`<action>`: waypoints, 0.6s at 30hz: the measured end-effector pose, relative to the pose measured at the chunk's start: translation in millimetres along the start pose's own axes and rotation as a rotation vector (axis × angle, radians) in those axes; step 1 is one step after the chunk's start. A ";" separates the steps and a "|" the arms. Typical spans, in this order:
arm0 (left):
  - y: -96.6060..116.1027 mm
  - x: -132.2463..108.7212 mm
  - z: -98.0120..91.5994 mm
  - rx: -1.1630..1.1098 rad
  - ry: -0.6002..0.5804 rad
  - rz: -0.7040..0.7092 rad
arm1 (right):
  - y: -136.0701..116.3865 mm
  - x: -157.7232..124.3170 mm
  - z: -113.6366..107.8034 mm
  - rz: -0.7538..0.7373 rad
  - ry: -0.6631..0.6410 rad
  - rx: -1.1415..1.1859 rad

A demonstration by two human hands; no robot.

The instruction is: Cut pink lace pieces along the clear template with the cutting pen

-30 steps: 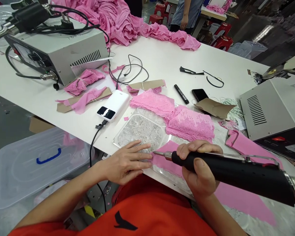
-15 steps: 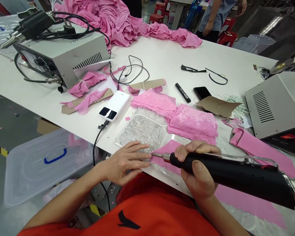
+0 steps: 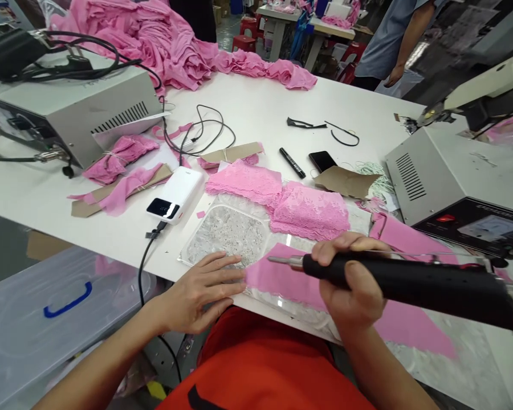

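My right hand (image 3: 354, 279) is wrapped round the black body of a handheld ultrasonic welder (image 3: 414, 285). Its pointed metal tip (image 3: 284, 260) is over a flat piece of pink fabric (image 3: 293, 279), apart from my left fingers; I cannot tell if it touches. My left hand (image 3: 205, 290) lies open and palm down, fingers stretched out, its fingertips at the fabric's left end and on a clear plate (image 3: 226, 230). Folded pink lace pieces (image 3: 310, 210) lie just behind the fabric. A longer stretch of pink fabric (image 3: 414, 327) continues under and beyond my right forearm.
A grey control box (image 3: 461, 171) stands at the right, another (image 3: 98, 108) at the left. A white power bank (image 3: 175, 196) with cables, a marker (image 3: 292, 163) and a phone (image 3: 322, 161) lie on the table. Pink garments (image 3: 141, 40) are heaped behind. A person (image 3: 395, 42) stands beyond.
The tool's tip has moved away from my left fingertips, to the right and up. More fabric shows between them. My left hand stays flat at the fabric's end. The view has turned right.
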State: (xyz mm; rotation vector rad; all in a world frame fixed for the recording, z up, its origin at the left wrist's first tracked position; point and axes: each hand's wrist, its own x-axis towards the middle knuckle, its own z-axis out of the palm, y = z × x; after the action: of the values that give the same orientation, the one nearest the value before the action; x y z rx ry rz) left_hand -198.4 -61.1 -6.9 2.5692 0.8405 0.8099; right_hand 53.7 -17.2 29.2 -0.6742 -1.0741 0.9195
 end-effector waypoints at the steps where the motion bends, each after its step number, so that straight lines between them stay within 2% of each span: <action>1: -1.2 2.4 0.4 0.017 0.002 0.002 | -2.3 5.4 -7.7 -0.026 0.057 -0.032; 4: -6.4 15.0 3.7 0.090 0.002 0.008 | -5.1 16.8 -28.6 -0.081 0.180 -0.103; 6: -10.3 27.0 7.6 0.127 -0.011 0.025 | -2.9 19.2 -35.9 -0.092 0.212 -0.110; 11: -18.1 51.9 18.9 0.156 -0.119 0.037 | 4.6 15.6 -35.7 -0.084 0.182 -0.129; 18: -23.1 53.9 25.3 0.163 -0.164 0.024 | 5.1 15.1 -35.9 -0.078 0.177 -0.112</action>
State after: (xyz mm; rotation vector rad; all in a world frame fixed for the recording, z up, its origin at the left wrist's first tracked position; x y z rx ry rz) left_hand -157.3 -12.8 -15.0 2.7477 0.8583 0.5480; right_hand 88.7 -2.6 19.1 -0.7861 -0.9916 0.7221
